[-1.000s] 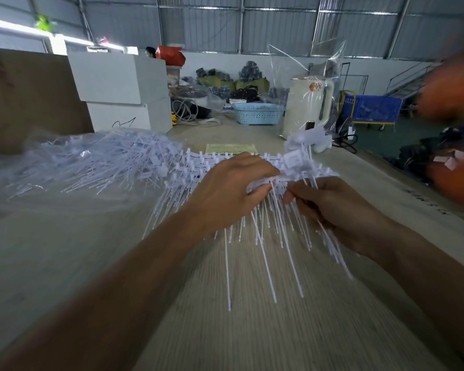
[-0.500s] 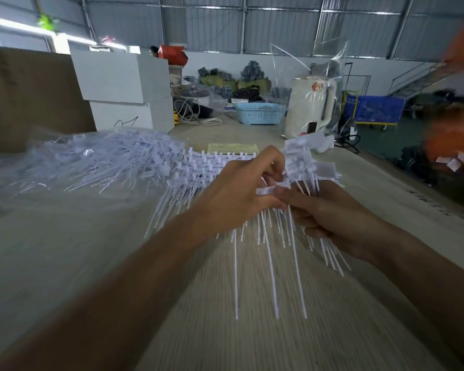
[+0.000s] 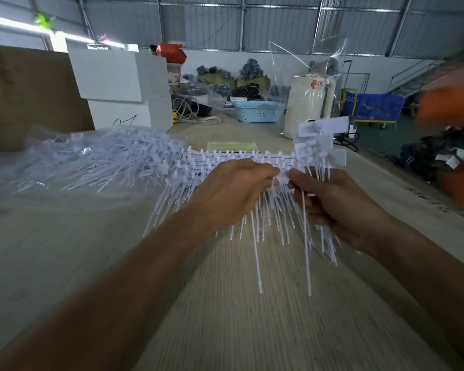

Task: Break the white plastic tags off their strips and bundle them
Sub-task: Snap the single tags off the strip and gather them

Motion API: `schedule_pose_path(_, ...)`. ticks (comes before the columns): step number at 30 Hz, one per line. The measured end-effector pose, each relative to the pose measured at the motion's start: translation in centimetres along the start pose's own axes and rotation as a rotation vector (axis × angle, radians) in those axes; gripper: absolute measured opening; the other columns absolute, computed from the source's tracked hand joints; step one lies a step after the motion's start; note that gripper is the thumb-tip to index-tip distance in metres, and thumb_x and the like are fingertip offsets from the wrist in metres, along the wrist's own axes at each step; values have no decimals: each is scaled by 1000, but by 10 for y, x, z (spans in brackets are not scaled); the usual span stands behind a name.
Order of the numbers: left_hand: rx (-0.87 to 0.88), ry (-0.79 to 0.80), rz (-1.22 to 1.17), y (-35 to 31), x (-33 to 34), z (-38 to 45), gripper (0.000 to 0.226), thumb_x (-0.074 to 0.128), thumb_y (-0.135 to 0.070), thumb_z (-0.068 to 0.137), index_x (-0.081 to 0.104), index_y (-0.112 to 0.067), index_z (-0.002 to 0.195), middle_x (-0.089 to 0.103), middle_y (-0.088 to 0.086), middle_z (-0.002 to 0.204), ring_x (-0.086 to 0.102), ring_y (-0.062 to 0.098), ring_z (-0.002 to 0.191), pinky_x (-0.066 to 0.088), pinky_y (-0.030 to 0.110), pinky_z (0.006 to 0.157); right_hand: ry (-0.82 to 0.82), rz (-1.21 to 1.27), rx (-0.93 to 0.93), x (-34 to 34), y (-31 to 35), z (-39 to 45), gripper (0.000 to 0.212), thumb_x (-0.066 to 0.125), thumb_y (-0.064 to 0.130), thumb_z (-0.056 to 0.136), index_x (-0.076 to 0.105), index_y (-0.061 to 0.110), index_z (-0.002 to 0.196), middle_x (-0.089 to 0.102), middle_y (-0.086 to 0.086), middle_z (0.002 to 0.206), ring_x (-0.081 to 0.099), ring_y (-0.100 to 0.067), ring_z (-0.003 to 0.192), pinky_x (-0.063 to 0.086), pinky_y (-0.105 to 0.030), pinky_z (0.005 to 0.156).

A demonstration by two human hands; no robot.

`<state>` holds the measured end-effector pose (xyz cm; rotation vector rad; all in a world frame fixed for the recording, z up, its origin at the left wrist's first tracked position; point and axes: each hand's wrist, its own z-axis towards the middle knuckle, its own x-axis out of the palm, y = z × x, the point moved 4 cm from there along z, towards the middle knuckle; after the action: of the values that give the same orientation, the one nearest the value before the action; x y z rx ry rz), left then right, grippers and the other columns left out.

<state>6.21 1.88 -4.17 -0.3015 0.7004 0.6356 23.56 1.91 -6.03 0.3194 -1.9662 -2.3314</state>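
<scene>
My left hand (image 3: pixel 231 191) grips a stack of white plastic tag strips (image 3: pixel 241 158), held above the table with their thin tails hanging down. My right hand (image 3: pixel 338 207) holds a bundle of loose white tags (image 3: pixel 320 145); their flat heads stick up above my fingers and their tails trail below. Its thumb and forefinger pinch a tag at the right end of the strips, close against my left fingertips.
A big pile of white tags in clear plastic (image 3: pixel 91 159) lies on the wooden table (image 3: pixel 225 317) at left. Behind stand white boxes (image 3: pixel 118 87), a blue basket (image 3: pixel 257 111), a yellow paper (image 3: pixel 232 146) and a bagged white appliance (image 3: pixel 308 103). Blurred orange shapes (image 3: pixel 450 103) at right.
My right hand has risen with the bundle and come back to the strip end, pinching another tag. The strips have lifted slightly in my left hand.
</scene>
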Motion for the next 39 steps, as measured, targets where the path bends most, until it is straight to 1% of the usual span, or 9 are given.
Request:
schedule_pose_path(6,8,-62,-65,-2,-1,1,18,59,-10,96,75,-5,101,76,9,92,71,29,81,52,40,75,-81,-496,-350,-4,18,-6,33,59,30,99,59,17,69,61,3,57,54,-5,47,39,-13,51)
schedule_pose_path(12,-119,-10,-234,3,1,4,20,59,-13,95,75,-8,84,74,0,79,68,9,68,52,30,71,-128,-829,-569,-6,30,-13,29,58,27,100,47,37,75,61,2,64,56,-14,62,40,-30,62)
schedule_pose_path(16,-115,-32,-206,1,-4,6,15,65,-17,93,77,-12,101,77,-1,93,70,13,81,53,36,77,-105,-409,-352,-9,21,-8,35,63,29,97,56,22,63,54,4,53,46,-5,44,38,-18,47)
schedule_pose_path(20,-15,-24,18,-6,-3,2,27,65,-15,91,71,-6,117,73,8,106,67,27,97,55,43,81,29,-78,-98,-6,8,-4,29,66,33,93,57,21,68,49,3,56,31,-7,43,25,-20,40)
schedule_pose_path(24,-39,-77,47,-4,-5,1,27,65,-12,89,72,-3,114,74,9,104,68,28,94,55,40,79,101,-119,-46,-6,7,-3,29,75,42,80,61,16,80,45,4,58,30,-8,45,23,-20,40)
schedule_pose_path(26,-52,-100,59,-4,-7,2,26,67,-13,88,73,-5,112,74,7,103,68,26,93,55,37,78,109,-153,-11,-6,6,-3,26,75,37,85,62,17,76,43,4,57,29,-8,45,22,-20,41)
schedule_pose_path(30,-63,-87,61,-4,-4,2,25,67,-15,90,72,-9,113,73,4,103,65,24,94,54,37,77,51,-159,50,-5,4,-2,35,60,32,98,58,18,65,44,-8,64,30,-11,45,25,-23,41)
schedule_pose_path(34,-86,-109,59,0,-2,0,27,68,-19,92,71,-8,116,73,6,107,65,25,99,55,42,78,68,21,44,0,2,-2,30,47,34,105,48,15,81,55,-10,70,39,-14,44,32,-22,40)
schedule_pose_path(39,-117,-179,24,5,-8,1,23,72,-21,89,74,-17,111,75,-1,101,69,20,85,57,40,68,114,-113,-93,-3,5,-1,36,46,41,104,54,15,80,37,1,56,25,-11,44,23,-19,40)
